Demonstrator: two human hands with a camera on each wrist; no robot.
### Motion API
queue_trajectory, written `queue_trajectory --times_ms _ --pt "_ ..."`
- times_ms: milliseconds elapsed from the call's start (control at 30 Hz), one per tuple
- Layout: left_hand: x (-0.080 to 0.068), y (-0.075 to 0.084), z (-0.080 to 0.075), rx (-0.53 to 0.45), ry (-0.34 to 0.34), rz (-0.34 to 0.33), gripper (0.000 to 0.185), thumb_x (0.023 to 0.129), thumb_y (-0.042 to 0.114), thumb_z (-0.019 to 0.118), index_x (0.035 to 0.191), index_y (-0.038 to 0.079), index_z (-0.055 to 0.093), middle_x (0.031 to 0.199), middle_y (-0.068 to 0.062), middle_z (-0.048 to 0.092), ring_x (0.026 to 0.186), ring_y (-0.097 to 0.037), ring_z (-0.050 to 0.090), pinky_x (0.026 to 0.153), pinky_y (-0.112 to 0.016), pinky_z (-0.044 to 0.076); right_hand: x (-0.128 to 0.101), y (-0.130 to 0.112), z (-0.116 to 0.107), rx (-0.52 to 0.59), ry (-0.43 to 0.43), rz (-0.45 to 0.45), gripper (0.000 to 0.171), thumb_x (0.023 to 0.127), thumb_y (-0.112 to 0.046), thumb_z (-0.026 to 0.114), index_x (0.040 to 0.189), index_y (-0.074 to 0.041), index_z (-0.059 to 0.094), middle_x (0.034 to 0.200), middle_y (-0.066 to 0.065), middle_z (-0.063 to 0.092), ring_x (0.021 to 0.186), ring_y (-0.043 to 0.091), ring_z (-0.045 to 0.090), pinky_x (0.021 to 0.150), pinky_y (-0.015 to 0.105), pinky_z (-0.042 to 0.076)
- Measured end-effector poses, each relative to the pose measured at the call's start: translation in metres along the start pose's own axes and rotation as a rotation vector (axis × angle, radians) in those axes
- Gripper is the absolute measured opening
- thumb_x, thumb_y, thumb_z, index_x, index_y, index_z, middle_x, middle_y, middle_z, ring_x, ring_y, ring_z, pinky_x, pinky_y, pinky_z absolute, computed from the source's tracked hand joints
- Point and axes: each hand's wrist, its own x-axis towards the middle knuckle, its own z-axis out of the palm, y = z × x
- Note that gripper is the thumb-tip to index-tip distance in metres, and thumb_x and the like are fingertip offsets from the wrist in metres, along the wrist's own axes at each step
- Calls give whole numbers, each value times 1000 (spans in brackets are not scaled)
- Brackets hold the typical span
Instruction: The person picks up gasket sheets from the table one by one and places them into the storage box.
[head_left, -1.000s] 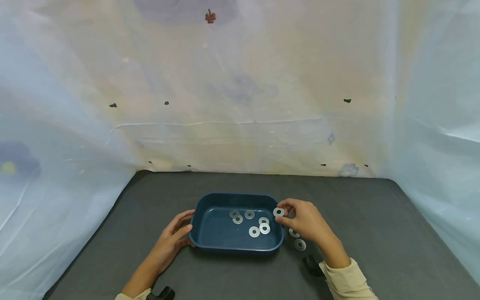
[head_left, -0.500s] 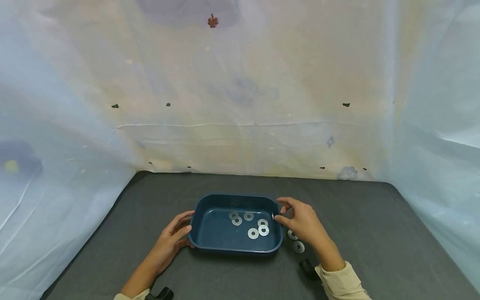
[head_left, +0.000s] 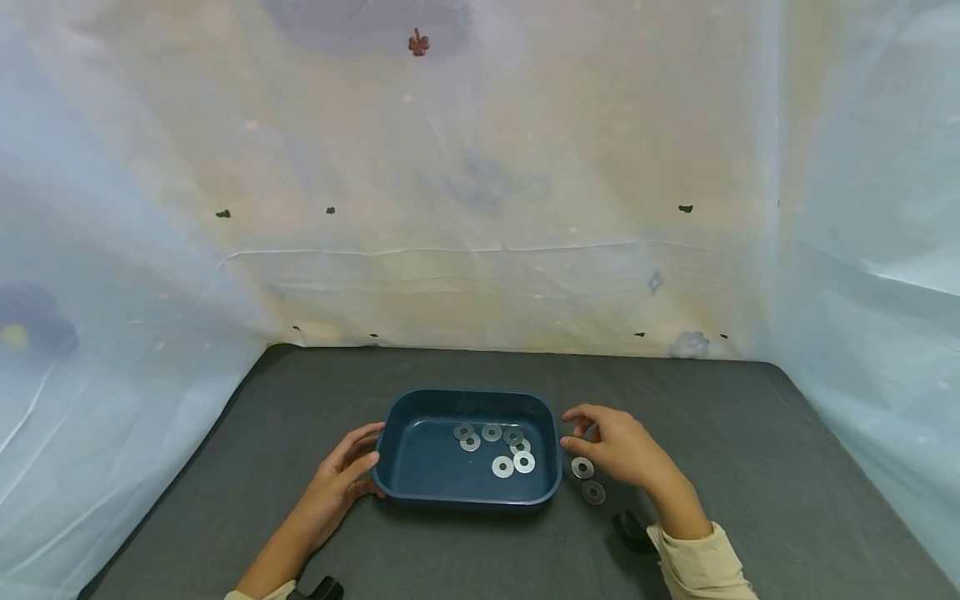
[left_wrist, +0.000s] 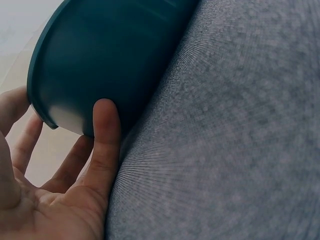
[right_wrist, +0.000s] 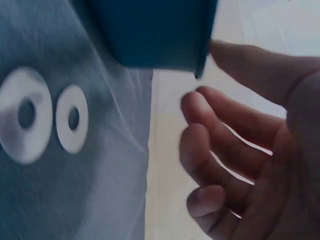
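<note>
A dark blue rectangular tray [head_left: 465,492] stands in front of me with several flat metal washers [head_left: 502,467] lying on its floor, some overlapping. My left hand [head_left: 341,482] rests against the tray's left end, its fingers spread and touching the outer wall in the left wrist view. Just off the right rim is my right hand [head_left: 618,447], holding nothing, with its fingers loosely bent. Two more washers lie on the cloth below that hand, a nearer washer [head_left: 593,492] and a farther washer [head_left: 582,467]. They also show flat in the right wrist view.
A dark grey cloth [head_left: 735,467] covers the table. Pale patterned sheeting [head_left: 480,167] hangs behind it and along both sides. Black wrist mounts are on both wrists, the right mount [head_left: 633,532] close to the cloth.
The washer pinched in my right hand has been let go and now lies in the tray at the right. That hand has drawn back right, past the rim. My left hand stays put.
</note>
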Motion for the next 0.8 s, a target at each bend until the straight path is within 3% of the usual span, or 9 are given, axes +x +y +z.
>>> queue_trajectory --times_ms 367,600,800 --pt "0 1 1 12 10 -10 52 107 26 48 155 17 30 142 -1 45 107 -15 62 79 -41 57 -8 14 -15 -35 -104 -1 37 86 -25 78 117 -9 69 92 -4 65 77 10 56 64 27 45" --pt "0 1 1 17 9 -10 52 107 27 47 155 17 31 144 -4 43 108 -15 61 79 -42 57 -11 23 -18 -72 -194 -49 28 80 -26 83 101 -11 70 94 0 69 73 7 55 63 25 45" --pt "0 2 2 10 9 -15 51 107 27 47 155 17 31 145 -7 42 108 -15 61 79 -41 57 -10 23 -14 -92 -189 -21 30 78 -27 85 100 -13 69 94 -1 68 82 13 59 67 31 47"
